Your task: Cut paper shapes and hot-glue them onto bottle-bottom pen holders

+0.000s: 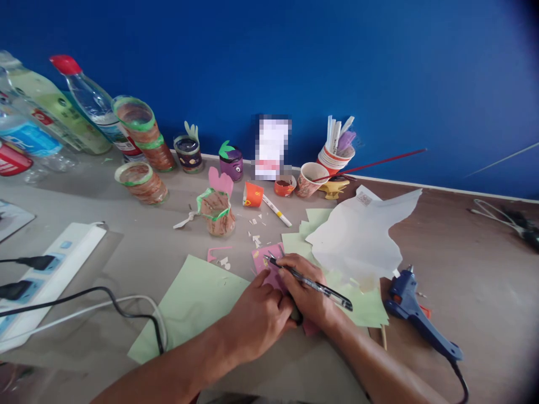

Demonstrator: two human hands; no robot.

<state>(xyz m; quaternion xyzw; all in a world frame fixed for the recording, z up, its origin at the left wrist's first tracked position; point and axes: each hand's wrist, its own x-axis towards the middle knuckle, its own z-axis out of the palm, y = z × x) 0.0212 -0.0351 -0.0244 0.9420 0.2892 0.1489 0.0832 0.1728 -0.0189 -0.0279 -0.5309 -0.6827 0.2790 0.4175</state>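
Observation:
My right hand (309, 294) is closed round a black pen (311, 284), whose tip rests on a small pink paper (268, 261) lying on the table. My left hand (256, 314) sits right beside it, fingers curled and pressing the pink paper's near edge flat. A light green sheet (193, 303) lies under my left wrist. Another green sheet (362, 306) spreads to the right of my hands, with a white cut-out paper (362, 235) on top of it.
A blue glue gun (415, 314) lies at the right. A white power strip (50, 269) with black cables lies at the left. Decorated paper cups (217, 213), plastic bottles (92, 106) and a cup of sticks (337, 154) line the blue wall. Paper scraps (255, 235) are scattered mid-table.

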